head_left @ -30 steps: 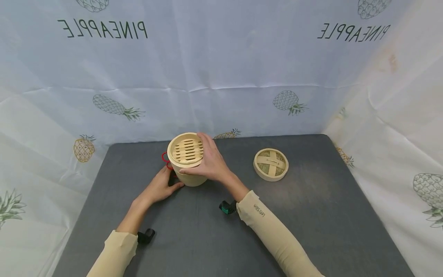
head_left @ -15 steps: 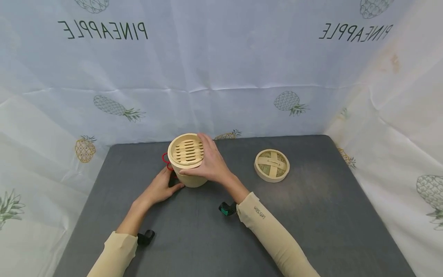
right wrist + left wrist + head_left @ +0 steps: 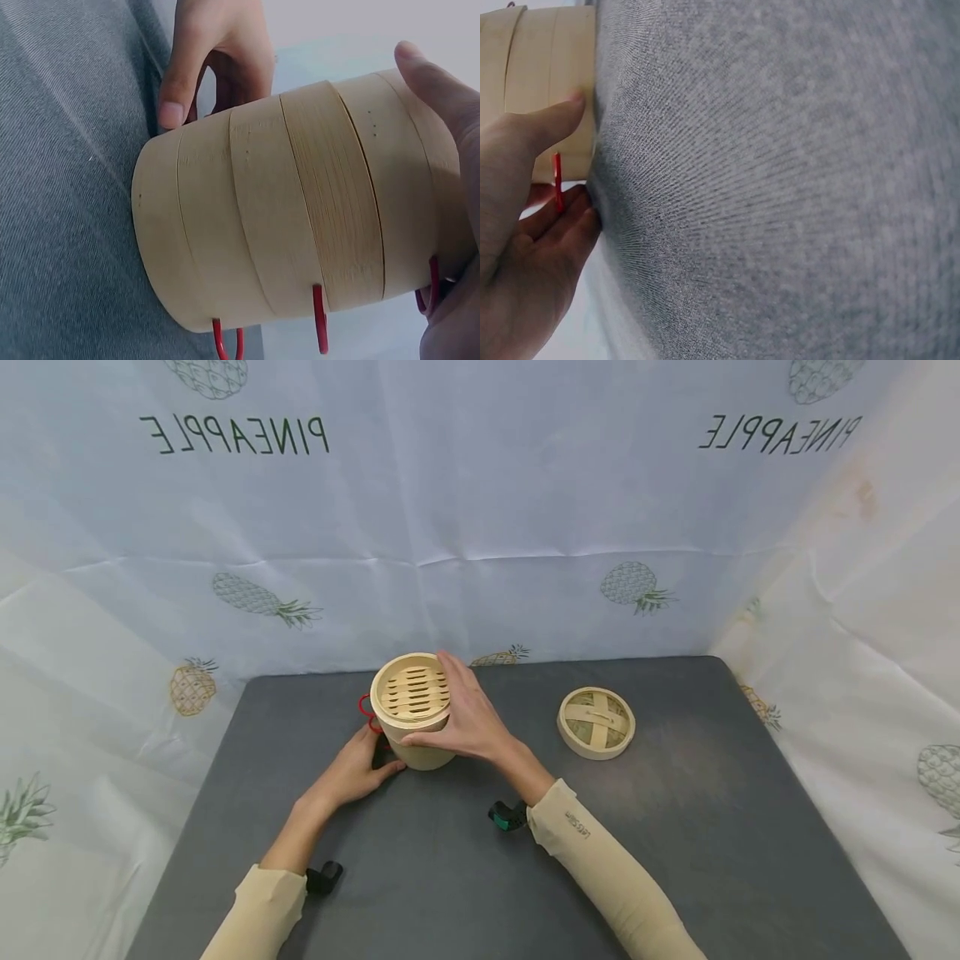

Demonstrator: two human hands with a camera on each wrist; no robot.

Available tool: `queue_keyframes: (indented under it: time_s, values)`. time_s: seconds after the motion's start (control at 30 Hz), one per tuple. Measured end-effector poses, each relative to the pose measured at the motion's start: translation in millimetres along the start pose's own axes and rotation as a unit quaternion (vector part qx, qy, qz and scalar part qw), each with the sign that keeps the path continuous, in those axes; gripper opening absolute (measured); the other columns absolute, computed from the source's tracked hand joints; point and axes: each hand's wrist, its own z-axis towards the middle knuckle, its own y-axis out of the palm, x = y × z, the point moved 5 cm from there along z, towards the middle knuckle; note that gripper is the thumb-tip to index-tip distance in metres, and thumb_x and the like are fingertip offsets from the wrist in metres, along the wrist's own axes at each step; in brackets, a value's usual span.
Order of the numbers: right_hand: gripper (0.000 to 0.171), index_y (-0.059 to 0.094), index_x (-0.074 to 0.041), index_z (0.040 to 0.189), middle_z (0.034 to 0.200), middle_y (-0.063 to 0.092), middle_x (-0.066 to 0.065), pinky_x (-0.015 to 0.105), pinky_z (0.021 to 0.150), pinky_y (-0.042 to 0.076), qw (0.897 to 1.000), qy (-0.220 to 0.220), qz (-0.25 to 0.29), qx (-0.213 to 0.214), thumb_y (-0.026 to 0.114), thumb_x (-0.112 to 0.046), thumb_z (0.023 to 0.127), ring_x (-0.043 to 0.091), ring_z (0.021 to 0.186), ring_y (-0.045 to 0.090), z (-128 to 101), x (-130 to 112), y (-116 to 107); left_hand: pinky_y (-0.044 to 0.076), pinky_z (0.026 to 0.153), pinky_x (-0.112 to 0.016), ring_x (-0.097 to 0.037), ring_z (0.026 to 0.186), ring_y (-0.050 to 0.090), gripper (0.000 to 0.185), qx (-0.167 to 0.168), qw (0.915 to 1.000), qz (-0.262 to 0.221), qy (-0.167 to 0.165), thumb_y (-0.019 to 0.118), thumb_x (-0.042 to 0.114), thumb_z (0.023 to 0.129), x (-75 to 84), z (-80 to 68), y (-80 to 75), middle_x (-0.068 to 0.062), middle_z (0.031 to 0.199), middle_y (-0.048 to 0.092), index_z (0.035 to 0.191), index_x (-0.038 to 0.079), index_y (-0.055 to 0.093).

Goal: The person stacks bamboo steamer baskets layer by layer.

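Note:
A stack of round bamboo steamer baskets stands upright at the table's back left, its slatted top tier facing up. Red loops stick out from its side. My right hand grips the top tier from the right, thumb at the front and fingers at the far rim. Low on the left, my left hand holds the bottom of the stack. Its thumb lies against the bamboo wall, and its fingers reach around by a red loop, partly hidden.
A bamboo steamer lid with a woven cross band lies on the dark grey table, right of the stack. A pineapple-print curtain hangs right behind the table's back edge.
The head view has shifted a little, moving the whole scene slightly right and down. Both hands keep their hold on the steamer baskets.

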Motion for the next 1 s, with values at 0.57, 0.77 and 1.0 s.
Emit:
queue_keyframes:
  time_s: [0.57, 0.77, 1.0]
  values:
    - [0.131, 0.019, -0.014, 0.175, 0.178, 0.027, 0.018, 0.068, 0.128, 0.035, 1.000, -0.013, 0.000, 0.009, 0.099, -0.046, 0.076, 0.038, 0.167, 0.027, -16, 11, -24, 0.055, 0.110, -0.057, -0.035, 0.138, 0.063, 0.107, -0.029, 0.9986, 0.009, -0.044, 0.087, 0.036, 0.094, -10.6, 0.0, 7.2, -0.018, 0.157, 0.054, 0.175, 0.030, 0.017]
    - [0.128, 0.019, -0.013, 0.175, 0.178, 0.028, 0.019, 0.069, 0.129, 0.033, 1.000, -0.013, 0.000, 0.014, 0.098, -0.043, 0.078, 0.038, 0.167, 0.027, -22, 17, -31, 0.056, 0.109, -0.056, -0.033, 0.137, 0.063, 0.102, -0.027, 0.9986, 0.005, -0.046, 0.086, 0.039, 0.095, -14.4, 1.2, 7.9, -0.015, 0.155, 0.055, 0.173, 0.030, 0.021]
    - [0.118, 0.029, -0.009, 0.171, 0.176, 0.033, 0.017, 0.067, 0.130, 0.032, 0.999, -0.020, 0.001, 0.026, 0.096, -0.042, 0.080, 0.036, 0.167, 0.029, -32, 20, -45, 0.054, 0.112, -0.057, -0.035, 0.141, 0.060, 0.101, -0.026, 0.9983, 0.011, -0.051, 0.085, 0.042, 0.095, -13.4, 0.4, 7.7, -0.017, 0.160, 0.053, 0.173, 0.028, 0.022]
